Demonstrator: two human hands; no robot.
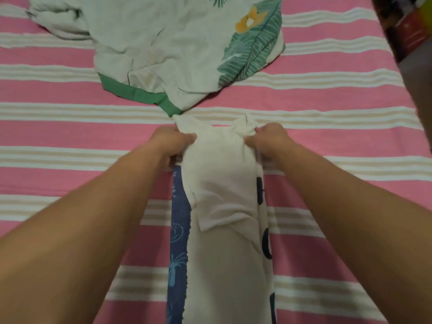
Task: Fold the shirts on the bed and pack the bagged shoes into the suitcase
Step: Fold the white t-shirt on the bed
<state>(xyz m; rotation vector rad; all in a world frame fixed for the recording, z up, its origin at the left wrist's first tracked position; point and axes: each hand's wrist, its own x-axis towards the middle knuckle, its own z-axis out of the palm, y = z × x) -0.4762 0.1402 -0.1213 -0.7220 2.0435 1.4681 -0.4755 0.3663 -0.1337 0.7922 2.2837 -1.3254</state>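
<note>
Here both hands (222,141) pinch the white shirt (224,206).

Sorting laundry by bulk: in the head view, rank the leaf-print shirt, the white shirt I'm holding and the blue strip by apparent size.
1. Leaf-print shirt and white shirt: too alike to rank; the white one lies nearer the camera.
2. Blue strip, clearly smallest.

Two shirts (224,206) (177,50), two hands (171,143) (271,142), one striped bed (339,94)

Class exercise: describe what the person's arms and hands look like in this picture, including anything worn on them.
Both forearms are bare, with no sleeves in view. The left hand and right hand wear no gloves, and no watch, bracelet or rings show.
</note>
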